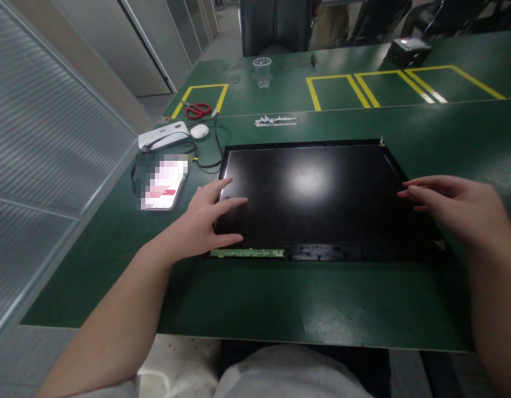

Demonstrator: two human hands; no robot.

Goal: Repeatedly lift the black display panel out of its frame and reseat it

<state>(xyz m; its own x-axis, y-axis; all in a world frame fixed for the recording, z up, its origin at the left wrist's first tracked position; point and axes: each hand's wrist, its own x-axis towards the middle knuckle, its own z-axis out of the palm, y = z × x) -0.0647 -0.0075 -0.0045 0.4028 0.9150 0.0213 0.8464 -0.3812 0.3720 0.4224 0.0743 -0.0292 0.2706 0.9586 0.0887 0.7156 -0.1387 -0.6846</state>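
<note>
A black flat display panel (321, 199) lies on the green table in front of me, a bright reflection on its surface. Along its lower left edge runs a narrow green circuit board (247, 253). My left hand (214, 215) rests with spread fingers over the panel's left edge, fingertips on or just above the screen. At the right edge, the fingers of my right hand (454, 202) are pinched together; whatever is between them is hidden or too small to tell. A small pale tab (382, 141) sticks up at the panel's far right corner.
Left of the panel are a phone (164, 190), a white device (164, 136) with black cable, a white mouse-like object (199, 131) and red scissors (198, 111). Beyond it are white scraps (275, 120), a plastic cup (262, 73) and a dark box (409, 51).
</note>
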